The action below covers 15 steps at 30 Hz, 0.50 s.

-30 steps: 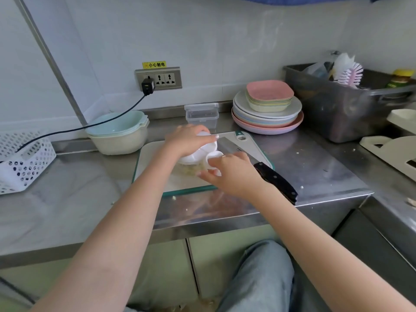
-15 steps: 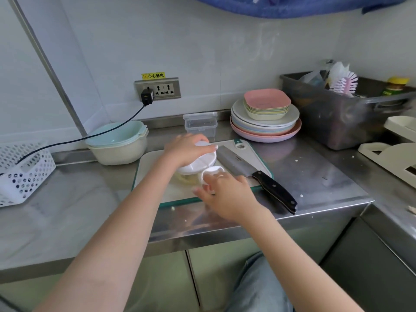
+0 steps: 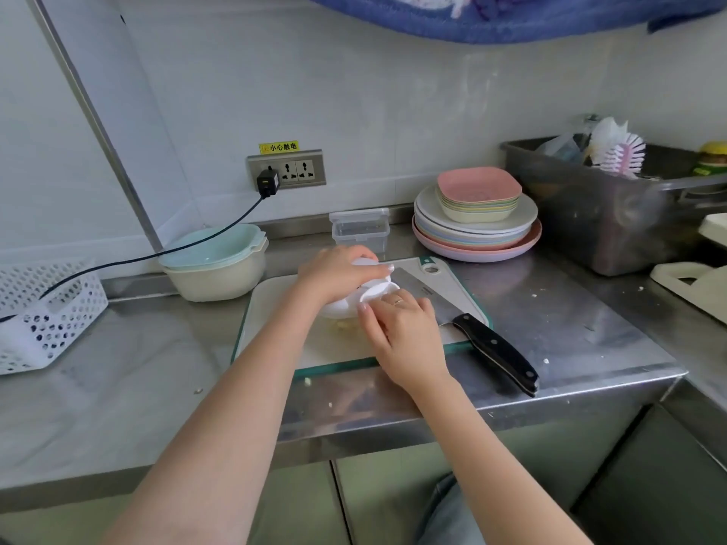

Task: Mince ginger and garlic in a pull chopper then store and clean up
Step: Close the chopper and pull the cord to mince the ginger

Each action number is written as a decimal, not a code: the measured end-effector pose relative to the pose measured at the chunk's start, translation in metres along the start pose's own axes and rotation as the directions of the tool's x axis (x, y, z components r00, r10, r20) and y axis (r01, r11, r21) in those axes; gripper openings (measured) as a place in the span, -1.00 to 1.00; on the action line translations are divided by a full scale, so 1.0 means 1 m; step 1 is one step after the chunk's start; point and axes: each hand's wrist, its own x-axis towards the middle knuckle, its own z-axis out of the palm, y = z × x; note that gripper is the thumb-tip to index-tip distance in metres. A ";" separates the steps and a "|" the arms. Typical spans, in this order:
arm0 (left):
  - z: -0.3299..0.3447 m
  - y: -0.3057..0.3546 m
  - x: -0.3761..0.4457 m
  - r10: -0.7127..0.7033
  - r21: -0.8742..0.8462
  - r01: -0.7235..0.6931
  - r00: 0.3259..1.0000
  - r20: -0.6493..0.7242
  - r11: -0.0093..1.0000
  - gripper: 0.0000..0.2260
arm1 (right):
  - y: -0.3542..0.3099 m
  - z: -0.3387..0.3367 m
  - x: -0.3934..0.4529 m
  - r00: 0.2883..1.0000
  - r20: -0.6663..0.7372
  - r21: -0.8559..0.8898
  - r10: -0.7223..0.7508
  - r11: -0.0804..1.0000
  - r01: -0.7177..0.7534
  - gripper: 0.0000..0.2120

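While the left hand (image 3: 338, 273) grips the chopper (image 3: 346, 304), the right hand (image 3: 401, 332) pinches its handle (image 3: 378, 291).

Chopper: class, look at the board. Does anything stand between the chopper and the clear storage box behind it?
Nothing visible. The chopper, held by both hands, stands on the board; the box sits directly behind, with only bare counter between. The knife lies off to the right.

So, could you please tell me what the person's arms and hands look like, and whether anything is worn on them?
Both forearms are bare, with no sleeves, gloves or watch in view. The left hand shows no jewellery. The right hand wears a thin band ring on one finger. The fingernails that show look short and pale.
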 end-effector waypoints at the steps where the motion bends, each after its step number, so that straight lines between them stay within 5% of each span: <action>1: 0.001 0.000 0.001 0.004 -0.027 -0.004 1.000 0.001 1.000 -0.47 | 0.001 0.002 -0.001 0.998 -0.055 -0.004 -0.021 1.000 0.021 -0.58; 7: 0.003 -0.002 0.007 0.009 -0.149 -0.007 1.000 0.011 0.989 -0.45 | -0.010 -0.006 -0.002 0.867 -0.474 0.123 0.150 0.987 -0.104 -0.57; 9: 0.003 -0.002 0.007 -0.009 -0.146 0.008 1.000 -0.009 0.989 -0.44 | -0.007 -0.010 -0.004 0.841 -0.514 0.146 0.167 0.983 -0.106 -0.57; 11: 0.003 -0.001 0.005 -0.009 -0.134 0.007 1.000 -0.012 0.991 -0.45 | -0.008 -0.008 -0.002 0.910 -0.395 0.148 0.125 0.986 -0.071 -0.62; 13: 0.004 -0.001 0.004 -0.004 -0.086 0.003 1.000 -0.014 0.996 -0.48 | -0.009 0.001 -0.001 0.990 -0.132 0.104 0.048 0.994 -0.034 -0.64; 15: 0.004 -0.002 0.005 -0.013 -0.071 0.011 1.000 -0.023 0.997 -0.49 | -0.008 0.007 0.000 1.000 -0.003 0.048 -0.001 0.999 0.001 -0.64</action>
